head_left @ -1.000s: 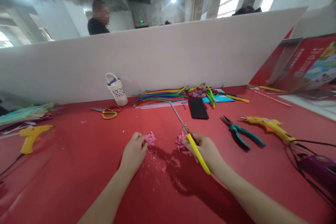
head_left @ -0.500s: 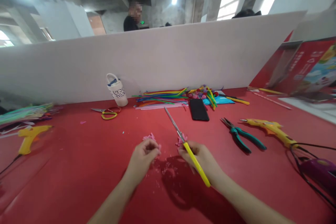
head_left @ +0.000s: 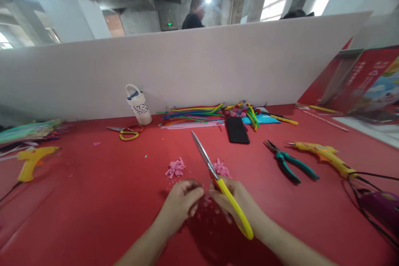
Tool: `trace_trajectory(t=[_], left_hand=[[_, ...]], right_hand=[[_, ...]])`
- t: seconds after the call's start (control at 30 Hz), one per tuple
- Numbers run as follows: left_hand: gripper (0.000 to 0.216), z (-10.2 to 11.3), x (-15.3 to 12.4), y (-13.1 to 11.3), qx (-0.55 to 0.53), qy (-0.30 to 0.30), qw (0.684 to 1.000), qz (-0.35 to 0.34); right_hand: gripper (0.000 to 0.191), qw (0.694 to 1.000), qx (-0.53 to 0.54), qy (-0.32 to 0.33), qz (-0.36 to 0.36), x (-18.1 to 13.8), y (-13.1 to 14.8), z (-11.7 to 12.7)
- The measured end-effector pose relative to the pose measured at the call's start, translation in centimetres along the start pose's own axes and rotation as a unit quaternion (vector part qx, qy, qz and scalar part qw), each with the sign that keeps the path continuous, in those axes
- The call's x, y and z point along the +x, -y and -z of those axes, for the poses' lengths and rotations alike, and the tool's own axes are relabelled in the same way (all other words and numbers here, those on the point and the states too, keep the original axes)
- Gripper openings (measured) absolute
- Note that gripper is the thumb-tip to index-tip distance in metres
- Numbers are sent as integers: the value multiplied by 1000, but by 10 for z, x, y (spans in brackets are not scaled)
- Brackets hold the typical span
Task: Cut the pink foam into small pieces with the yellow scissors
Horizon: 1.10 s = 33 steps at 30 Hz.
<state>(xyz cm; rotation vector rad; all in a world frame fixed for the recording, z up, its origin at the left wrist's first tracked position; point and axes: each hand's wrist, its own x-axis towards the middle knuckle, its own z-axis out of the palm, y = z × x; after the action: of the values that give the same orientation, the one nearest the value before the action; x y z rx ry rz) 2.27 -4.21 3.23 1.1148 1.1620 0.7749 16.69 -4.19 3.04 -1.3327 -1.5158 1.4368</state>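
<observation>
Scissors with yellow handles [head_left: 234,205] are in my right hand [head_left: 238,201], their blades pointing away and to the left. My left hand [head_left: 183,203] is beside it with thumb and fingers pinched together; what lies between them is too small to make out. The fingertips of both hands are close together above pink scraps [head_left: 208,203] on the red table. One pile of small pink cut pieces [head_left: 175,168] lies beyond my left hand. A second pink pile [head_left: 221,168] lies beyond my right hand, partly behind the scissors.
Pliers [head_left: 289,162], a yellow glue gun [head_left: 324,156] and a black phone [head_left: 237,130] lie to the right. Coloured pipe cleaners [head_left: 193,116] line the white partition [head_left: 199,66]. Further left are a white cup [head_left: 139,108], other scissors [head_left: 128,134] and another glue gun [head_left: 34,160].
My left hand has moved right and nearer to me, away from the left pink pile. My right hand, still with the scissors, has shifted slightly closer, uncovering more of the right pile.
</observation>
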Motion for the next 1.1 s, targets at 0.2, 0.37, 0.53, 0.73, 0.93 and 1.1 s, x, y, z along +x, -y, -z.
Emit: trace_trajectory(t=[0.2, 0.37, 0.53, 0.73, 0.93, 1.1], left_hand=[[33, -1, -3, -1, -24, 46, 998, 35], [17, 1, -6, -2, -19, 89, 995, 49], [38, 8, -2, 2, 95, 38, 995, -8], [17, 5, -2, -2, 55, 17, 998, 2], [6, 7, -2, -2, 82, 13, 997, -4], [8, 14, 0, -4, 0, -17, 1000, 3]], right_hand=[[11, 1000, -24, 10, 16, -1, -3, -2], [12, 999, -25, -1, 23, -1, 0, -3], [18, 999, -40, -22, 23, -1, 8, 6], [10, 999, -37, -2, -1, 2, 0, 2], [10, 1000, -28, -4, -12, 4, -10, -3], [5, 999, -21, 16, -17, 3, -8, -1]])
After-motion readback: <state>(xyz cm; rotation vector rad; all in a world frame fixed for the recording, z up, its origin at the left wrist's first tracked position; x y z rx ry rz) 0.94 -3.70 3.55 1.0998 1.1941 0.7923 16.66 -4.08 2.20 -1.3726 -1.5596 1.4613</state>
